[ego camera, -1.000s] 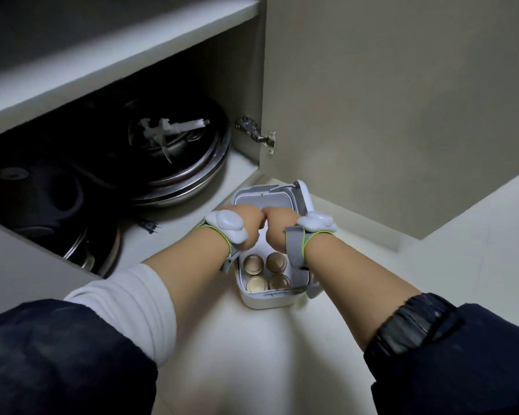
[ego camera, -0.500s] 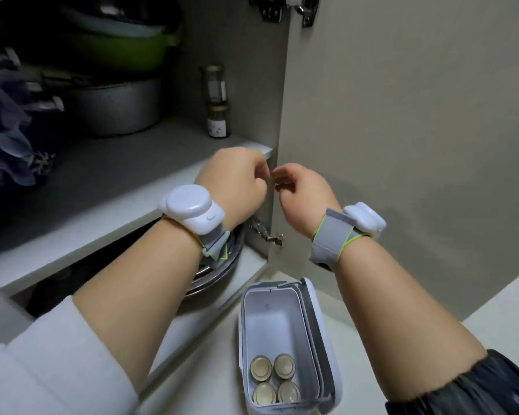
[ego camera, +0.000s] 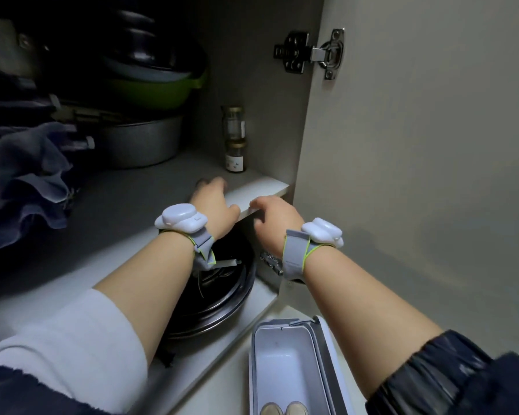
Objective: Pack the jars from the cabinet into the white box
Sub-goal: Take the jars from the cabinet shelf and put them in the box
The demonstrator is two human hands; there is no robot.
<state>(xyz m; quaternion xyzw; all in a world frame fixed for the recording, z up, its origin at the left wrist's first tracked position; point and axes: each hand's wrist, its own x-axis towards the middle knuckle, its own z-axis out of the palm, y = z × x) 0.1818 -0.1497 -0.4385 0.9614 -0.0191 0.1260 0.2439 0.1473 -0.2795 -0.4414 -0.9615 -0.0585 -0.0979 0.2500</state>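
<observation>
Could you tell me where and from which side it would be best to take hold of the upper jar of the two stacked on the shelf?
Probably around the glass body of the upper jar, coming from the front left: the cabinet wall stands close on its right, and it stands upright on the lower jar, so lift it straight up.

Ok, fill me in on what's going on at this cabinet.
A person is packing jars into the white box on the floor; two jar lids show at its near end. Both hands are empty and reaching toward the upper shelf: the left hand over it, the right hand at its front edge. Two stacked jars wait at the shelf's back right.
</observation>
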